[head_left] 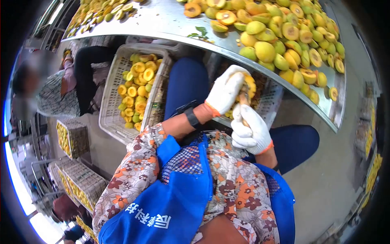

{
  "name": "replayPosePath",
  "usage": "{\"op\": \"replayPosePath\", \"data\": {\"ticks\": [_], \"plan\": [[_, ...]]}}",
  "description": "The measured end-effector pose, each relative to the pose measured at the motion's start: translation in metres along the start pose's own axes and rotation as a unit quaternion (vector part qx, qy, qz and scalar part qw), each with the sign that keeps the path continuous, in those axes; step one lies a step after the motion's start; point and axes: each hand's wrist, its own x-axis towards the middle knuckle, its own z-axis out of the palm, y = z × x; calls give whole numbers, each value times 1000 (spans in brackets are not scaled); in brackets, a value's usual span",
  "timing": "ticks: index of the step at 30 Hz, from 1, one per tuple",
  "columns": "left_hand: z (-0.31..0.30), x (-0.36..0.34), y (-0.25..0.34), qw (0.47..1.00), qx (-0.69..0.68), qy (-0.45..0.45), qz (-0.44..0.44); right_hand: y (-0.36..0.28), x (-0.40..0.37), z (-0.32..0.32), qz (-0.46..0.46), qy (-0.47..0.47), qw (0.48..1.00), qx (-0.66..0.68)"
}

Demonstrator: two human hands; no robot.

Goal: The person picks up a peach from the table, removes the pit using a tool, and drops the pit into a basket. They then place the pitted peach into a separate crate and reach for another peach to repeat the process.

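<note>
My left hand [224, 92], in a white glove with a black watch at the wrist, is closed around a yellow fruit [250, 84] held above my lap. My right hand [250, 131], also gloved in white, grips a small tool with a wooden handle [243, 100]. The tool's tip is pushed into the fruit. Both hands are close together, just below the edge of a metal table [170, 20]. A pile of yellow-green whole and halved fruits [284, 36] lies on that table, right in front of my hands.
A white plastic crate [109, 101] with halved fruits stands on the floor left of my blue-trousered legs. Another seated person [61, 89] works at the far left. Several filled crates [81, 183] stand at the lower left. More fruit [97, 14] lies on the table's far left end.
</note>
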Motion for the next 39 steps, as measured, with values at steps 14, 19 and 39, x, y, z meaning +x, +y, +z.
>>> {"op": "replayPosePath", "data": {"ticks": [14,19,39], "plan": [[-11,12,0,997,21,10,-72,-5,11,8,-20,78,996,-49],[-6,10,14,979,201,19,27,-5,11,-4,10,9,1000,27],[-35,-11,58,948,-36,300,-95,-11,4,7,-4,-85,996,-25]]}}
